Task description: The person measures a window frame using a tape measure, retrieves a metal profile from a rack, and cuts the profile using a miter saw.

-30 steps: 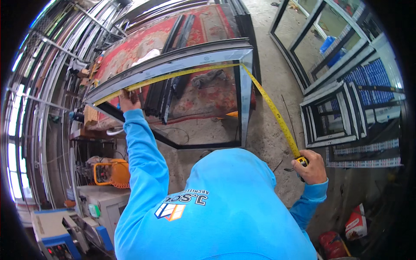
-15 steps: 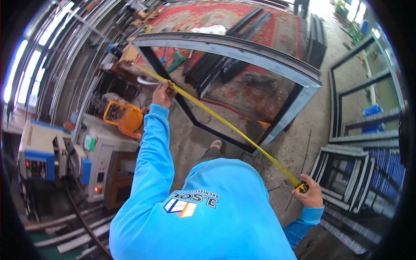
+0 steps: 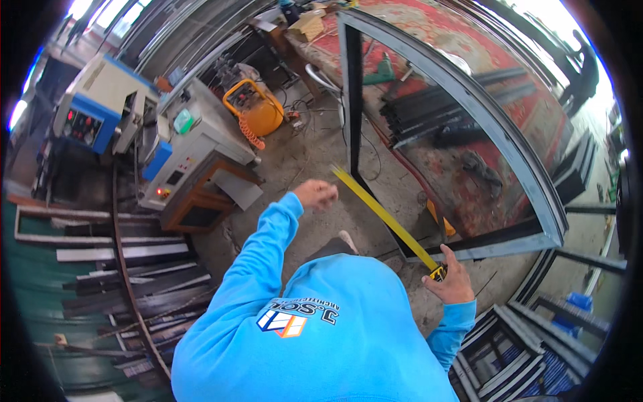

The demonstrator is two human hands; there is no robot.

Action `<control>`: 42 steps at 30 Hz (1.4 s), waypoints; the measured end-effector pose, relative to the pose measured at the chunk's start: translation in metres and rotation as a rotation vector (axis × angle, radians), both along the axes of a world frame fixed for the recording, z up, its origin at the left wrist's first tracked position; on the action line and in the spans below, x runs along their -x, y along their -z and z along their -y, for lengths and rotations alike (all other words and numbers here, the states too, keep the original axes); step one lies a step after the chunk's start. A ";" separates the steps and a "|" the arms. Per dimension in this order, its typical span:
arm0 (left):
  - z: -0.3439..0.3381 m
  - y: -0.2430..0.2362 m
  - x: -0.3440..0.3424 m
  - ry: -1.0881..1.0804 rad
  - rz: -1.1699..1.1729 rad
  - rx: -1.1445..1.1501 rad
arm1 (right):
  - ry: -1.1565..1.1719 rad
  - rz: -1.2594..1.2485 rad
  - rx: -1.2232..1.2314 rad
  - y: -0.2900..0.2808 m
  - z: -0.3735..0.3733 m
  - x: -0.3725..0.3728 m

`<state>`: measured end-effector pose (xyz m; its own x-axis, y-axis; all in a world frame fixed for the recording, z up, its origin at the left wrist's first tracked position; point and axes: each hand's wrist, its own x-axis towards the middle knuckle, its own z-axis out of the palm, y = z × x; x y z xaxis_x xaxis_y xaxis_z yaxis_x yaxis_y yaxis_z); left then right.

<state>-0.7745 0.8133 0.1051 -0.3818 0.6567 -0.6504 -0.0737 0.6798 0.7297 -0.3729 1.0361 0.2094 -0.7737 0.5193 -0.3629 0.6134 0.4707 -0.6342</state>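
Clasping the tape (image 3: 438, 273) in the right hand (image 3: 450, 273), running its blade (image 3: 385, 216) beside the lower edge of the frame (image 3: 351, 80), and hovering the left hand (image 3: 316, 195) near the tip, grip too blurred to tell.

A green drill (image 3: 384, 70) lies near the left edge of the red carpet (image 3: 539, 120); dark bars (image 3: 429, 110) lie right of it. A grey cloth (image 3: 482, 173) lies toward the near right corner. An orange compressor (image 3: 262, 110) stands beside the grey cabinet (image 3: 194, 163).
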 end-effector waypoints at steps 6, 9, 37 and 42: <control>0.170 0.160 -0.037 -0.020 -0.100 0.335 | -0.065 0.085 0.017 0.000 0.005 0.039; 0.268 0.224 -0.075 0.115 -0.002 0.524 | -0.096 0.187 -0.030 0.000 0.013 0.057; 0.428 0.242 0.029 -1.364 0.396 0.084 | -0.632 0.122 -0.137 -0.048 0.136 0.399; 0.468 0.281 -0.053 -1.313 0.530 0.231 | -0.729 -0.051 -0.157 -0.035 0.113 0.480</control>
<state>-0.7219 0.3452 -0.1757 -0.3010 -0.1124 -0.9470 -0.9532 0.0052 0.3023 -0.8527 0.9234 0.2440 -0.9554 -0.0889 -0.2817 0.0832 0.8341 -0.5453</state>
